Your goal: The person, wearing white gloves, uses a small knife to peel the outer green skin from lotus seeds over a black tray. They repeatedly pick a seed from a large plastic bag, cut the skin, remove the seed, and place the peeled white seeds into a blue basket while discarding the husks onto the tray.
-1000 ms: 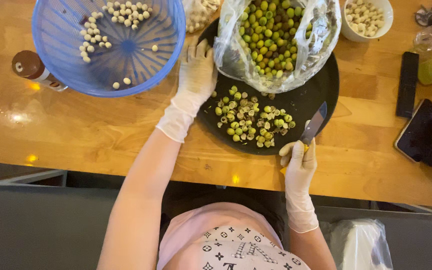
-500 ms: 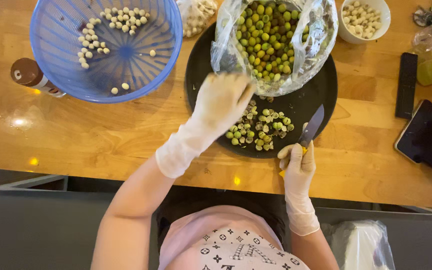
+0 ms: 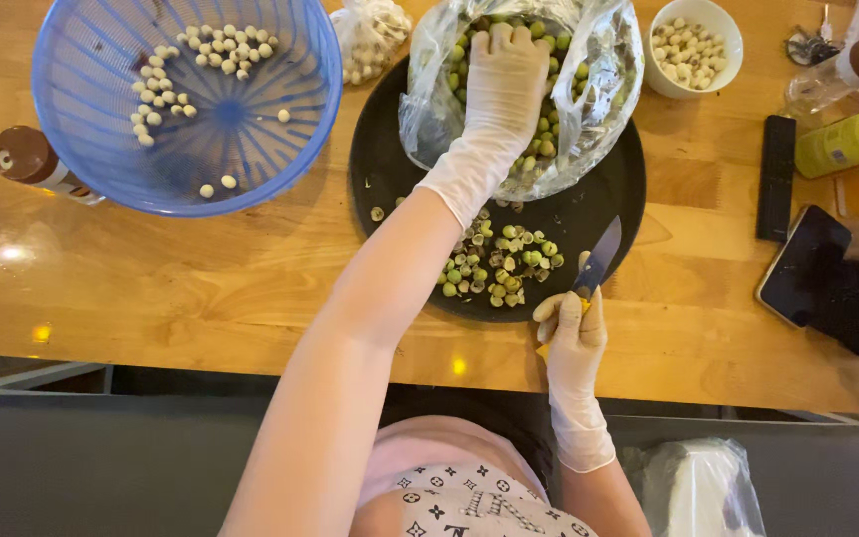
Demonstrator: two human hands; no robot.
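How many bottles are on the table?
3: a brown-capped bottle left of the blue basket; a clear brown-capped bottle at top right; a yellow-labelled bottle below it. More may lie outside the frame.

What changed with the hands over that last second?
The left hand moved from the black tray's edge, across the pile of shells, up into the clear bag of green seeds. The right hand stayed put, holding the small knife. The blue basket did not move.

Both my gloves are creamy white, left hand (image 3: pixel 502 75) and right hand (image 3: pixel 571 333). Seeds (image 3: pixel 547 119) in the clear bag (image 3: pixel 613 80) are green, tray (image 3: pixel 390 169) is black, basket (image 3: pixel 101 149) is blue with pale peeled ones, table (image 3: pixel 201 288) honey-coloured wood.
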